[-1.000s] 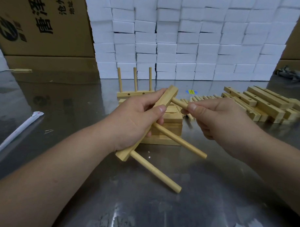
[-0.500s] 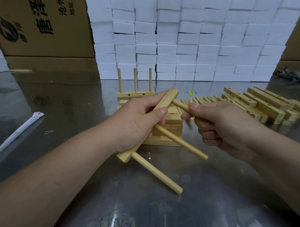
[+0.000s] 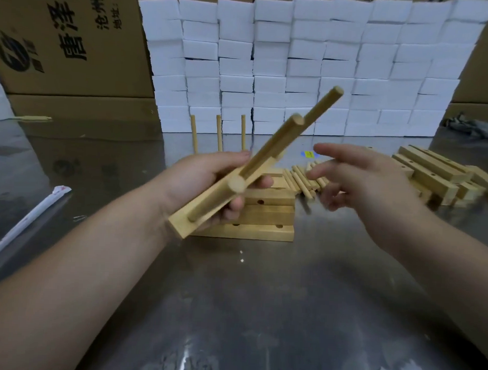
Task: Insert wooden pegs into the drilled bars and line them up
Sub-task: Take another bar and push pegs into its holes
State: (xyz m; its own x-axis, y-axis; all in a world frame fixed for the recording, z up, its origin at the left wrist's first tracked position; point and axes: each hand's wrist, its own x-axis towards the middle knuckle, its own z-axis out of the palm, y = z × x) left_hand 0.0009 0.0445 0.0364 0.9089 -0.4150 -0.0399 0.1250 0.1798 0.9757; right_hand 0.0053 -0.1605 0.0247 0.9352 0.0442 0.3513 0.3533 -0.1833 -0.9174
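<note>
Head view: left hand (image 3: 207,180) curled round drilled bar (image 3: 184,226), which is tilted and held up just near side of stack of bars (image 3: 266,216) mid-table. Three pegs (image 3: 270,145) seated in it, pointing up and far-right. Right hand (image 3: 370,183) holding nothing, fingers spread and relaxed, over loose pegs (image 3: 298,179) just right of stack. More bars (image 3: 431,174) piled far right. Motion blur on both hands.

Bare steel table (image 3: 260,310) before stacked bars (image 3: 264,216)

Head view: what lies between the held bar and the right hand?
Loose pegs lie on the table between the bar, gripped by the left hand, and the open right hand; the head view shows it.
</note>
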